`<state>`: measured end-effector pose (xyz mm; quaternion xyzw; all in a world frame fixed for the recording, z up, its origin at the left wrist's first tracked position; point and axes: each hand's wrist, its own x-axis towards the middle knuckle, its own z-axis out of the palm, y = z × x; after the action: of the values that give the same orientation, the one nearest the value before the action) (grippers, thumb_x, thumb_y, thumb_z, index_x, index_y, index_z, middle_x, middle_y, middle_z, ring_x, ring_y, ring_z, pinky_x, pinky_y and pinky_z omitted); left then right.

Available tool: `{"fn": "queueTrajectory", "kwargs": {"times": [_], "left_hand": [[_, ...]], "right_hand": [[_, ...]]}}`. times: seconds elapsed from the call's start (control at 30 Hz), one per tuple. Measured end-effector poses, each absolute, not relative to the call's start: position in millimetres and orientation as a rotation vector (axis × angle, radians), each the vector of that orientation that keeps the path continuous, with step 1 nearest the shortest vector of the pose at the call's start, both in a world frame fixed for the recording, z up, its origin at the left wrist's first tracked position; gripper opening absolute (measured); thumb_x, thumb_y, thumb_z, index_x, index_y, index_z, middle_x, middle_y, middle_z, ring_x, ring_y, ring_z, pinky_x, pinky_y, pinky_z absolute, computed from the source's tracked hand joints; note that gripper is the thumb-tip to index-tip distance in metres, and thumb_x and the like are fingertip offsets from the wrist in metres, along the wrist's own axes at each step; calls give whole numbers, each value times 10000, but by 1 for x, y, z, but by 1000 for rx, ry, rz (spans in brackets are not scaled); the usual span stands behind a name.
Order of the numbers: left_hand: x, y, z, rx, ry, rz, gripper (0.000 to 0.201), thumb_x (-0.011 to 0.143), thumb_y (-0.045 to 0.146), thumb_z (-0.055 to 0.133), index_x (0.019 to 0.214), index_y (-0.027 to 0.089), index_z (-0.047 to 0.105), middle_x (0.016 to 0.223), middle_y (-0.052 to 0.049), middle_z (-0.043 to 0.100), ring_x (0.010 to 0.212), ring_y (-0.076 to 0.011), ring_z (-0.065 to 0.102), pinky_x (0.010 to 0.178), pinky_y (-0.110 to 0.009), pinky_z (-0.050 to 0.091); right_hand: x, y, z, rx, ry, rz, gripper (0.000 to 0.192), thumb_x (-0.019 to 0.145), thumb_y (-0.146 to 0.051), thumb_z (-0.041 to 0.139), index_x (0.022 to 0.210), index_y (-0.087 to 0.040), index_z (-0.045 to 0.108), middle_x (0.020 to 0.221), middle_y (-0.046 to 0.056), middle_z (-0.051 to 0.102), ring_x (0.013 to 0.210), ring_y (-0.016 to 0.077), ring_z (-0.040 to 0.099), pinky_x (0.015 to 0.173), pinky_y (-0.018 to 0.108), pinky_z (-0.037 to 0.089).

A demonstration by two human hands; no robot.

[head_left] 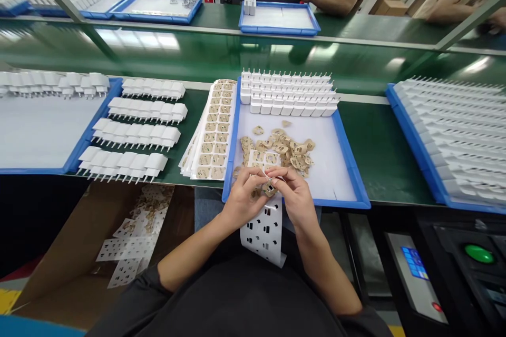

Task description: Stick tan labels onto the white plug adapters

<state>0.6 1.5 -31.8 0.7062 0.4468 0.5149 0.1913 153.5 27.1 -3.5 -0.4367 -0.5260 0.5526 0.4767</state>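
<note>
Over the front edge of a blue-rimmed tray [352,175], my left hand [245,197] pinches a white sticker sheet [261,234]. The sheet's lower part hangs towards my lap and has rows of cut-out holes, while tan stickers still sit on its upper part. At the sheet's edge, my right hand [293,195] has its thumb and fingers closed on a tan sticker [269,188] with small openings. The fingers partly hide where the sticker meets the sheet. Just beyond both hands lies a loose heap of tan pieces [290,148] in the tray.
White plug adapters [292,108] stand in rows at the tray's back. Left are stacked sticker sheets [213,131] and more adapter rows [130,137]; right is a full adapter tray [458,142]. Below left, a carton [71,242] holds used sheets. Co-workers' arms [336,0] show across the bench.
</note>
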Motion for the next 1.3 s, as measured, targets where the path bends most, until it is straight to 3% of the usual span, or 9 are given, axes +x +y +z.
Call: {"fn": "queueTrajectory", "kwargs": {"times": [0.23, 0.43, 0.53, 0.63, 0.7, 0.77, 1.0, 1.17, 1.3], "left_hand": [[-4, 0, -26, 1784, 1223, 1352, 316, 855, 210, 746, 1117, 244, 572, 1149, -73, 572, 1095, -220, 635, 912, -423, 583], [-3, 1, -24, 1634, 1189, 1325, 305, 839, 209, 744, 1099, 239, 587, 1148, -69, 559, 1112, -214, 607, 873, -374, 608], [-4, 2, -23, 1530, 1179, 1303, 299, 834, 238, 747, 1080, 240, 578, 1156, -67, 555, 1115, -210, 593, 866, -355, 618], [-5, 3, -23, 1469, 1164, 1270, 329, 819, 253, 771, 1084, 243, 577, 1182, -65, 549, 1138, -212, 580, 898, -367, 620], [-5, 4, -24, 1430, 1157, 1268, 334, 826, 262, 771, 1099, 243, 580, 1202, -66, 543, 1149, -209, 580, 920, -374, 619], [-4, 4, -25, 1392, 1152, 1274, 337, 840, 282, 765, 1121, 241, 583, 1210, -70, 548, 1149, -210, 587, 922, -370, 619], [-12, 2, -12, 1309, 1108, 1506, 441, 853, 412, 759, 1226, 217, 628, 1231, -109, 615, 1087, -226, 659, 862, -332, 630], [-86, -9, 14, 1584, 1659, 1538, 481, 885, 387, 724, 1338, 247, 644, 1224, -83, 671, 1012, -205, 682, 802, -313, 632], [-151, -7, 10, 1759, 2454, 992, 393, 909, 406, 652, 1262, 242, 704, 1158, -94, 693, 993, -255, 660, 771, -336, 573]], "right_hand": [[166, 30, 2, -1056, -1413, 1438, 183, 893, -303, 649, 1056, -240, 704, 1141, 58, 763, 1076, 230, 714, 925, 392, 582], [170, 27, 10, -983, -1834, 841, 74, 947, -269, 611, 918, -255, 678, 1118, 65, 733, 1104, 253, 668, 1000, 480, 514], [180, 29, 9, -839, -1930, 747, 80, 936, -272, 621, 875, -262, 672, 987, 54, 714, 1012, 251, 664, 934, 465, 537], [192, 39, 4, -1109, -1721, 638, 115, 962, -293, 589, 1039, -253, 665, 934, 47, 675, 911, 230, 661, 866, 437, 561], [196, 46, 0, -1328, -1666, 408, 245, 961, -307, 591, 1190, -241, 649, 1093, 92, 659, 1013, 257, 649, 927, 476, 546], [195, 47, -3, -1349, -1735, 229, 280, 953, -299, 604, 1221, -236, 658, 1216, 130, 628, 1139, 292, 619, 990, 503, 521], [183, 36, -21, -928, -2269, 280, 159, 963, -268, 620, 1115, -248, 662, 1037, 68, 748, 959, 269, 692, 848, 434, 523], [182, 41, -26, -920, -2353, 289, 148, 979, -287, 595, 1098, -243, 671, 1058, 64, 751, 960, 259, 686, 839, 420, 489], [182, 41, -26, -913, -2344, 316, 135, 980, -268, 595, 1091, -249, 670, 1057, 60, 755, 968, 253, 684, 856, 419, 484]]}}
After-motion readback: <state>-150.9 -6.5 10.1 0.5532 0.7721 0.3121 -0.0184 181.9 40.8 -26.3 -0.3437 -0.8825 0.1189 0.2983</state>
